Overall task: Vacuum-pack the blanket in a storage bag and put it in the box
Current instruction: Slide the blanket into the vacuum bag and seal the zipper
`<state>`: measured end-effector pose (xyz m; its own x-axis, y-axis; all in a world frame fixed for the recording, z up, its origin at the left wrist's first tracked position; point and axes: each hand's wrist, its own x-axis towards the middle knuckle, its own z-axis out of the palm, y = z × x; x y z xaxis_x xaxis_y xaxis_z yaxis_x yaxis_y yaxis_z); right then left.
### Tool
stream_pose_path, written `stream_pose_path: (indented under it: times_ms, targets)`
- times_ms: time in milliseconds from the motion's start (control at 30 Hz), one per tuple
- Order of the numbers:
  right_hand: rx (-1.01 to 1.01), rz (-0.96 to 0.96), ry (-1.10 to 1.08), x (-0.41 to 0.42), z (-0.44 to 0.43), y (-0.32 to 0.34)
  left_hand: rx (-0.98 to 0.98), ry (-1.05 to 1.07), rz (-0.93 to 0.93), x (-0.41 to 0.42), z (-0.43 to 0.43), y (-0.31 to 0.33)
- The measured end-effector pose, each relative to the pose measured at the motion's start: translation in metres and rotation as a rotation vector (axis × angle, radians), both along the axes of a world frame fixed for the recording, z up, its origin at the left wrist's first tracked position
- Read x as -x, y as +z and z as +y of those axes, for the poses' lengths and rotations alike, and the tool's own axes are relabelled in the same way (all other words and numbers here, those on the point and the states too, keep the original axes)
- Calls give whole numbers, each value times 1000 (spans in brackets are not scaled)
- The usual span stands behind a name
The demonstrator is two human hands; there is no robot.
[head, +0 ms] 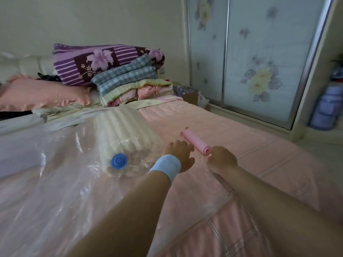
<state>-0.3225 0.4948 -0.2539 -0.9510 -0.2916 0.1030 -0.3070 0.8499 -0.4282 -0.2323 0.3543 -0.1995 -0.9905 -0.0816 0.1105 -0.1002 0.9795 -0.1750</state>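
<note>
Cream ribbed blanket [126, 134] inside clear bag [55, 182]

A cream ribbed blanket [128, 130] is showing through the clear plastic storage bag [55, 182], its round valve [119, 161] bright blue. The pink pump tube [194, 143] is matching the pink bedspread [259, 164] — plaid lines crossing it. A rolled quilt [92, 62] is showing purple stripes and lilac flowers.

Both forearms reach toward frame centre.
Left hand [178, 154] (pale blue band [167, 166] at the wrist) lies palm down, fingers loosely forward; right hand [221, 158] just beside it, back up, fingers hidden.
</note>
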Motion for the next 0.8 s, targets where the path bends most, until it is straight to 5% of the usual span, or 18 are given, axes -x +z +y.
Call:
stream_pose_path:
  times_ms: [333, 533, 667, 800]
  targets:
    - [77, -41, 7, 34, -2, -22, -252, 70, -126, 49, 23, -34]
    - [199, -66, 74, 21, 5, -7, -464, 75, 36, 34, 21, -24]
    - [543, -78, 145, -13, -5, 20, -763, 85, 221, 4, 23, -8]
    - [763, -145, 222, -65, -28, 40, -1291, 242, 362, -39, 10, 8]
